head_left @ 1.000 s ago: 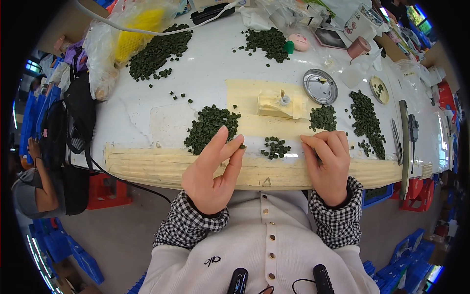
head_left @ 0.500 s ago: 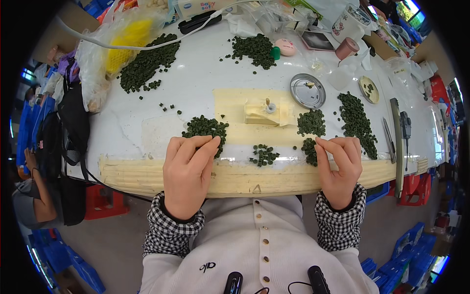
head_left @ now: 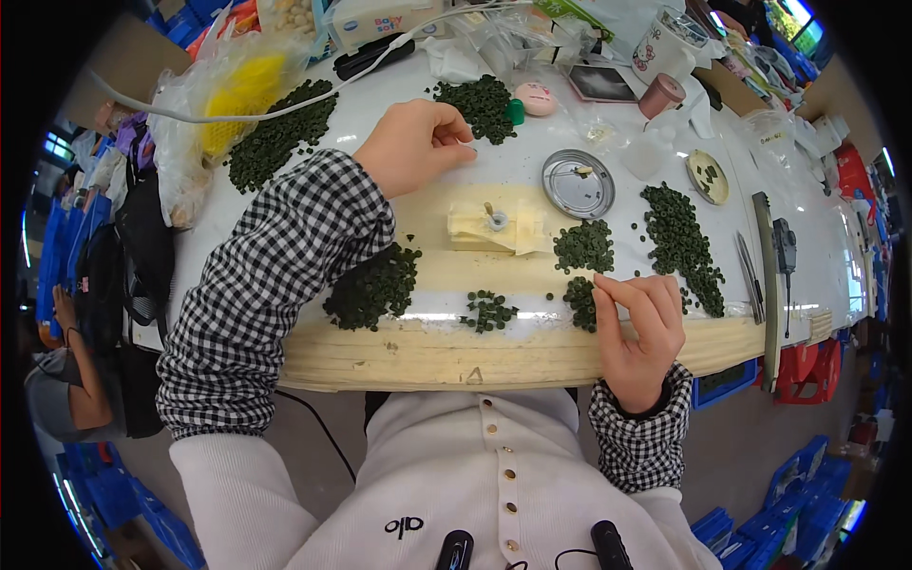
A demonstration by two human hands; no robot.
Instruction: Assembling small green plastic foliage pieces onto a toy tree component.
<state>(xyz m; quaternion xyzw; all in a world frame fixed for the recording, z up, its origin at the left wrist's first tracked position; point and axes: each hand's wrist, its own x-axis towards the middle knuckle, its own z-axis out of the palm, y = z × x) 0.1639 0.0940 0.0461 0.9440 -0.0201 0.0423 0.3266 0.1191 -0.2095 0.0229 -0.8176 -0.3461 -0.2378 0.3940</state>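
Note:
My left hand (head_left: 415, 147) is stretched out over the table, just short of the far pile of small dark green pieces (head_left: 478, 109). Its fingers are curled together, and whatever they hold is too small to name. Near the front edge, my right hand (head_left: 641, 328) has thumb and forefinger brought together beside a small heap of green pieces (head_left: 580, 304); nothing between them can be made out. Between the hands sits a taped, pale yellow block (head_left: 475, 230) with a small round fitting on top. A larger green heap (head_left: 375, 290) lies under my left sleeve.
A round metal lid (head_left: 579, 185) lies behind the block, with a yellowish lid (head_left: 708, 178) farther right. Tweezers (head_left: 750, 275) rest near the right edge. A white cable (head_left: 275, 117) arches across the back left. A long green pile (head_left: 679, 237) spreads at the right.
My left hand has swung forward from the near-left heap to beside the far pile. The right hand stays by its small heap, pinched as before. The whole view has shifted slightly.

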